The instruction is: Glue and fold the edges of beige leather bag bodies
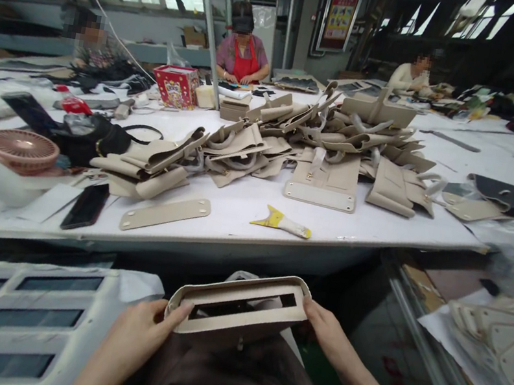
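A beige leather bag body [238, 307] is held open-side up over my lap, its rim forming a narrow slot. My left hand [142, 331] grips its left end with the thumb on the rim. My right hand [326, 326] grips its right end. On the white table [245, 207] in front lie a flat beige base panel [165, 213] and a yellow-tipped scraper tool [281, 222].
A big heap of beige bag parts [324, 141] covers the table's middle. A pink fan [20, 148], a black phone [86, 205] and a black bag [88, 138] sit at left. Three people work at the far side. More beige pieces [503, 339] lie low right.
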A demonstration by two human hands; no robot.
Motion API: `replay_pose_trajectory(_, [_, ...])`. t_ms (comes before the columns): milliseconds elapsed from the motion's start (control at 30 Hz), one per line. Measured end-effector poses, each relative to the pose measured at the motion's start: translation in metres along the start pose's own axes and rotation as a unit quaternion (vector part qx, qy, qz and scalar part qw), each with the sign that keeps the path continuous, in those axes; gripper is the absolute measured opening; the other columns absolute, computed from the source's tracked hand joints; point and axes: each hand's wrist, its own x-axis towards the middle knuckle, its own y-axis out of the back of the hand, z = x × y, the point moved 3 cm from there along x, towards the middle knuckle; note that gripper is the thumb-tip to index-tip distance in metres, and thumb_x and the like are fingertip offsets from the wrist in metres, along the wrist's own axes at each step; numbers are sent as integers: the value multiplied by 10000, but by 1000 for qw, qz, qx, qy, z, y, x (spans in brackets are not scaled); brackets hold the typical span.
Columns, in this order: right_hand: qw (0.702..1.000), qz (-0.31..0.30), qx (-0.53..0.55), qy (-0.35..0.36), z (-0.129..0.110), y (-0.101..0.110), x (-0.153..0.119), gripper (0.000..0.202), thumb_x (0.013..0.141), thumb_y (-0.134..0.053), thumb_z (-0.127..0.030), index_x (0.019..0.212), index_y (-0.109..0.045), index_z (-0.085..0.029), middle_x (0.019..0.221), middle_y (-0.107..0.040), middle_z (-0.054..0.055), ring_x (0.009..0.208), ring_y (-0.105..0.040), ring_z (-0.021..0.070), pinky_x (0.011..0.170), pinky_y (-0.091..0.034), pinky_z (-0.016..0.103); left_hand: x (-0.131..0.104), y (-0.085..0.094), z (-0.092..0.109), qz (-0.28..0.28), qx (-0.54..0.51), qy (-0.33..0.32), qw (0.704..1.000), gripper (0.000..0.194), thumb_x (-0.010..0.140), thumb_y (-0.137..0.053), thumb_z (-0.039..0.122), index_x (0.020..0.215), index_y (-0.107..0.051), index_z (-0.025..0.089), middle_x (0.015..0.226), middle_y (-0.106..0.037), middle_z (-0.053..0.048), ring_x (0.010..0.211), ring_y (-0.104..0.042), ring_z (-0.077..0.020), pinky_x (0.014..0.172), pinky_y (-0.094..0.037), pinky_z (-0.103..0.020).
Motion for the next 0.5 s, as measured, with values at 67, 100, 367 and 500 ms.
replay_pose_trajectory(67, [988, 25, -146, 45, -9, 3, 0, 509, 931, -427, -610, 735, -599, -173, 667, -599, 17, 638, -539, 181, 554, -342, 258, 0, 4, 7, -24, 106, -33, 994, 485, 808, -518, 619, 573, -609, 205, 599, -640, -66, 643, -604, -256, 584, -304, -280])
replay_pose_trajectory(100, [978, 36, -196, 55, -13, 4, 2, 504, 951, -388, -564, 677, -558, -177, 605, -560, 7, 580, -509, 166, 525, -302, 259, 1, 4, 8, -22, 139, -33, 990, 453, 853, -482, 546, 589, -611, 202, 629, -656, -76, 659, -612, -254, 592, -301, -280])
replay_pose_trajectory(367, [942, 35, -318, 102, -48, 6, 18, 378, 896, -396, -302, 534, -365, -198, 520, -446, 0, 517, -419, 133, 552, -206, 303, 6, -20, -15, -45, 90, 5, 995, 465, 935, -293, 396, 603, -554, 204, 679, -659, -76, 717, -622, -227, 619, -362, -280])
replay_pose_trajectory(500, [942, 40, -319, 96, -48, 5, 16, 390, 909, -416, -357, 554, -381, -198, 525, -438, -7, 525, -412, 133, 543, -199, 299, -2, -24, -16, -16, 94, 31, 995, 486, 907, -284, 500, 617, -556, 222, 694, -664, -80, 756, -626, -253, 665, -373, -305])
